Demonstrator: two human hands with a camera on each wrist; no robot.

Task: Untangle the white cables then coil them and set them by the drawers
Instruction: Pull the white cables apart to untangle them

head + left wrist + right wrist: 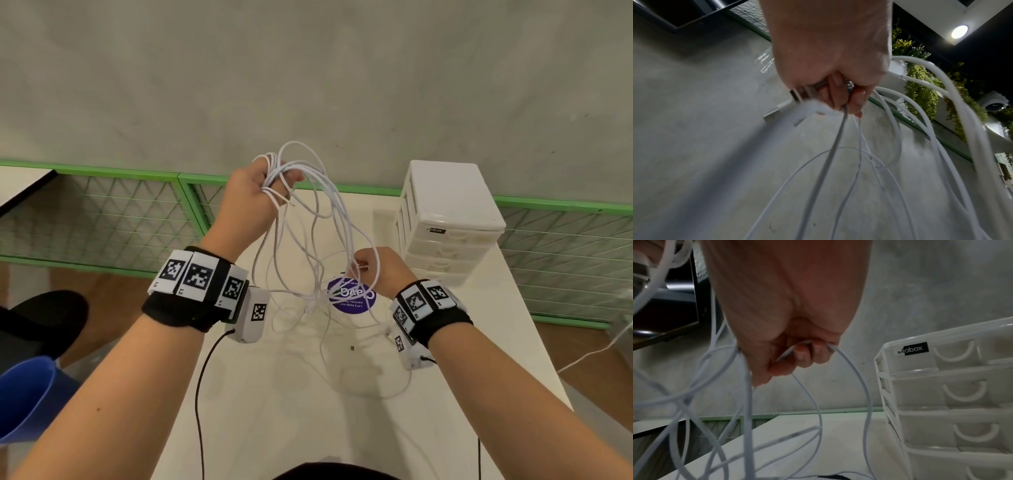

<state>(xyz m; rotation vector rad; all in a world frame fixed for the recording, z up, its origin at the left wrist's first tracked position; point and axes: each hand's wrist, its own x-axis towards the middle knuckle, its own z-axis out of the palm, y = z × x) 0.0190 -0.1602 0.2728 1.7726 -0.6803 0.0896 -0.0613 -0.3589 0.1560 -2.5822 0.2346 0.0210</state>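
A tangle of white cables hangs between my two hands above the white table. My left hand is raised high and grips a bunch of loops; the left wrist view shows its fingers curled round several strands and a plug. Lower and to the right, my right hand pinches a strand of the white cables, its fingertips closed on it. Loose cable trails onto the table below. The white drawer unit stands at the table's far right, just beyond my right hand.
A round purple sticker lies on the table under the hanging cables. A green-framed mesh railing runs behind the table. A blue bucket and a black shoe are on the floor at the left.
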